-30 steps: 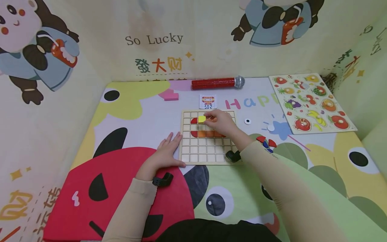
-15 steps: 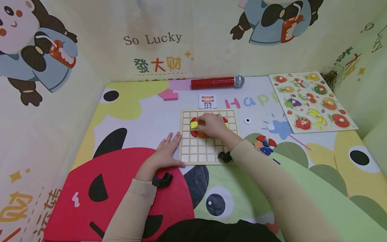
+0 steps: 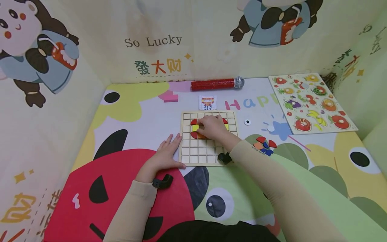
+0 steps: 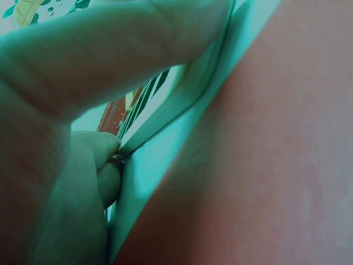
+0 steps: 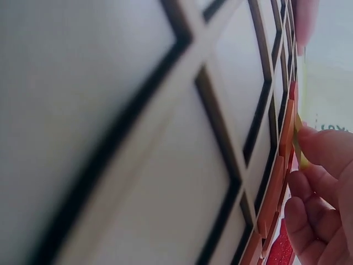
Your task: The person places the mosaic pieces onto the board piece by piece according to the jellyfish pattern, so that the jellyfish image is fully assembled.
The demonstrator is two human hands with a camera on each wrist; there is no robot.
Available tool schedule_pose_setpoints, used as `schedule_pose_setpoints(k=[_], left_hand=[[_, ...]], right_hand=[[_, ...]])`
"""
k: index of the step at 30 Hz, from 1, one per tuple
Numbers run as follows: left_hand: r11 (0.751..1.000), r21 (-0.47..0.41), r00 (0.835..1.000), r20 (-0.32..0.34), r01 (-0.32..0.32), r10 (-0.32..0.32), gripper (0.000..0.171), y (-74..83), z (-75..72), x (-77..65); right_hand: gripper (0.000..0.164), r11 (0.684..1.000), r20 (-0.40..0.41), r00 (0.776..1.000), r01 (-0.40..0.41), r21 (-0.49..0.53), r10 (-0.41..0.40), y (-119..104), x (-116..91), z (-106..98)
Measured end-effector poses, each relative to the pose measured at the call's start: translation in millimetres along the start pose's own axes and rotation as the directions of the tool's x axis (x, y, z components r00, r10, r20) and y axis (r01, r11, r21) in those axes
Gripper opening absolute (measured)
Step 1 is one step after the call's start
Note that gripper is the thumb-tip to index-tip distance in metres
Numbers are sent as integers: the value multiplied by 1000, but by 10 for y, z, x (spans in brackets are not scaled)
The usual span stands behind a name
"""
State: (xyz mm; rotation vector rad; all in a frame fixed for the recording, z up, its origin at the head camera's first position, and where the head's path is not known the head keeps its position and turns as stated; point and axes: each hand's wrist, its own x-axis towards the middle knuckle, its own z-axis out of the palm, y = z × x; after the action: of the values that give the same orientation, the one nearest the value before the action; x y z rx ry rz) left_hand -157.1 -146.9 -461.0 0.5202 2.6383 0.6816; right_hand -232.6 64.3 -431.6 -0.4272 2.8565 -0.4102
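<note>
A wooden grid board lies on the printed cloth. Over its upper left part, my right hand pinches a yellow square tile between thumb and forefinger; the right wrist view shows the tile tilted on edge against the grid. Red rounded-corner tiles sit above and below it, and orange tiles run along a row, partly hidden by the hand in the head view. Another yellow tile shows on the right. My left hand rests flat with fingers spread, thumb and fingertips along the board's left edge.
A small pattern card lies behind the board, a red microphone beyond it. Loose red, blue and orange tiles lie to the right. A fruit picture board, a pink block and a round eye piece are around.
My right hand has moved left and slightly down with the yellow tile, from the upper middle of the grid to the cell between the red tiles. The left hand has stayed put.
</note>
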Motion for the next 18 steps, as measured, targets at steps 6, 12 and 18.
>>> schedule_pose_setpoints(k=[6, 12, 18], left_hand=[[1000, -4, 1000, -6, -5, 5, 113, 1, -7, -3], [1000, 3, 1000, -4, -4, 4, 113, -7, -5, -5], [1000, 12, 1000, -2, -3, 3, 114, -5, -3, -5]], right_hand=[[30, 1000, -6, 1000, -1, -15, 1, -14, 2, 7], [30, 1000, 11, 1000, -10, -1, 10, -20, 7, 1], [34, 1000, 22, 1000, -18, 2, 18, -32, 5, -5]])
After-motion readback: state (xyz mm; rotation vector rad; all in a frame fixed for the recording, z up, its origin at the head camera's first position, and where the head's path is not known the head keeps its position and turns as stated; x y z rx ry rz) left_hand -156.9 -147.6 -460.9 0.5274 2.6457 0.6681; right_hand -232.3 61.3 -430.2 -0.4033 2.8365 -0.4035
